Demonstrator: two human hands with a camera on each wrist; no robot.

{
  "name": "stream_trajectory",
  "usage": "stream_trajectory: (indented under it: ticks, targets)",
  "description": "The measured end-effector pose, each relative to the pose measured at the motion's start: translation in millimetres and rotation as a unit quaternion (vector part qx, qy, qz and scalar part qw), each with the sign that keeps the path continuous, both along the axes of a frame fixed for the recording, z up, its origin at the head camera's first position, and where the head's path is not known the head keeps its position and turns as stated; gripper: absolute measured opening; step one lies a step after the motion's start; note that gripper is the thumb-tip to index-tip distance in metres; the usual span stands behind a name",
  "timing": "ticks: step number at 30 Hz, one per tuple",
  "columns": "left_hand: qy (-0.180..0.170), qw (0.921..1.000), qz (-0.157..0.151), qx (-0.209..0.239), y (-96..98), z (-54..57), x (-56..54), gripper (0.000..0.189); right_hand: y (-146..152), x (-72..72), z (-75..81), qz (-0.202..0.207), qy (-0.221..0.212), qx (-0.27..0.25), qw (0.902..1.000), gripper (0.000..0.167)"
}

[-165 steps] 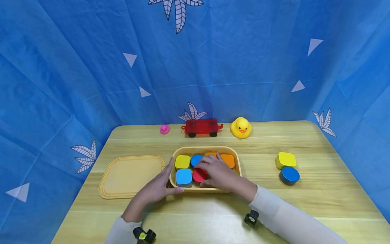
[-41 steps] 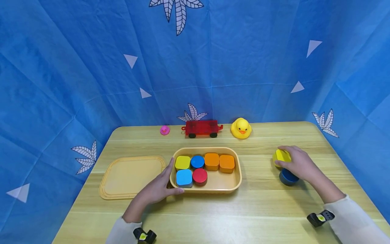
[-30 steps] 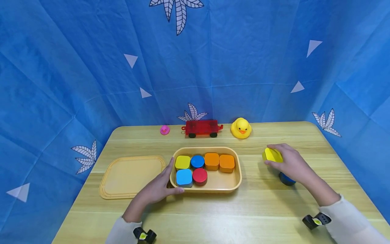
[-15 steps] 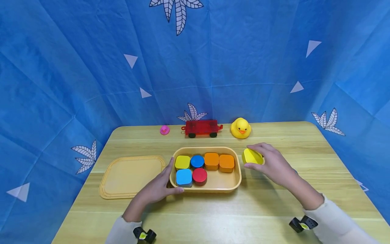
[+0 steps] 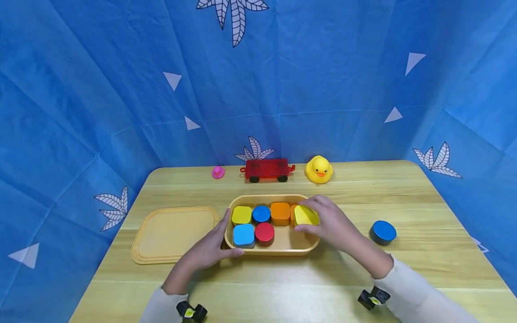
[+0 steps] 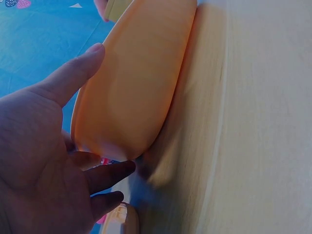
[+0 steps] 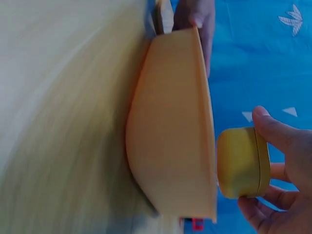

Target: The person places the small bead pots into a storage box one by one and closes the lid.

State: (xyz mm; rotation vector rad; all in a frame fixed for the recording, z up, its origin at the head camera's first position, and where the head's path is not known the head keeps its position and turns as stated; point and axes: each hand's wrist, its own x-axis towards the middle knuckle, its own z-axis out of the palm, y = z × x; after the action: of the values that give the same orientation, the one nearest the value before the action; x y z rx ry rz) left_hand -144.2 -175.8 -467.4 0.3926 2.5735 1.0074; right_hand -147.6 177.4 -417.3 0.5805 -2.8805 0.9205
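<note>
Pink duck (image 5: 218, 172), red wagon (image 5: 267, 168), yellow duck (image 5: 319, 170) lined up along table (image 5: 266, 287) back edge. Blue cloth (image 5: 323, 80) behind, leaf/triangle print.

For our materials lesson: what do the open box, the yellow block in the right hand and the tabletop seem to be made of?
Open box: probably matt plastic; smooth walls, moulded-looking rim.
Yellow block: likely smooth plastic; rounded corners, seam-like line.
Tabletop: wood or wood-look laminate, soft sheen; grain streaks fit either.

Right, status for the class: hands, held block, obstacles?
Left fingers on the box. Right fingers pinching a yellow block above it. Mostly hidden orange block close by, possibly obstructing.
</note>
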Motion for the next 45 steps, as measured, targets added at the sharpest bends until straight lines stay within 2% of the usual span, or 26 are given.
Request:
stream_trajectory:
  ticks: [7,15,24,30,38,45]
  targets:
    - [0.003,1.0000,-0.005,0.000,-0.8,-1.0,-0.5,0.125,-23.6,0.5,-11.7,0.018,0.012,0.009,0.9997,0.063]
    - [0.003,1.0000,-0.004,0.002,-0.6,-1.1,-0.7,0.125,-42.7,0.1,-24.1,0.019,0.013,0.024,0.9994,0.064]
    - [0.001,1.0000,-0.003,0.008,0.0,2.0,1.0,0.125,-52.0,-1.6,-33.9,0.015,0.040,0.069,0.9967,0.066]
    - [-0.003,0.9999,0.000,0.010,-0.4,1.8,1.4,0.125,-53.7,-1.8,-37.5,0.016,0.056,0.092,0.9941,0.067]
    - [-0.006,0.9999,0.001,0.011,0.0,3.0,1.7,0.125,-55.7,-1.3,-36.9,0.012,0.044,0.108,0.9931,0.065]
    - [-0.005,0.9999,0.001,0.012,0.2,2.2,1.9,0.125,-55.6,-0.8,-37.2,0.010,0.039,0.097,0.9945,0.064]
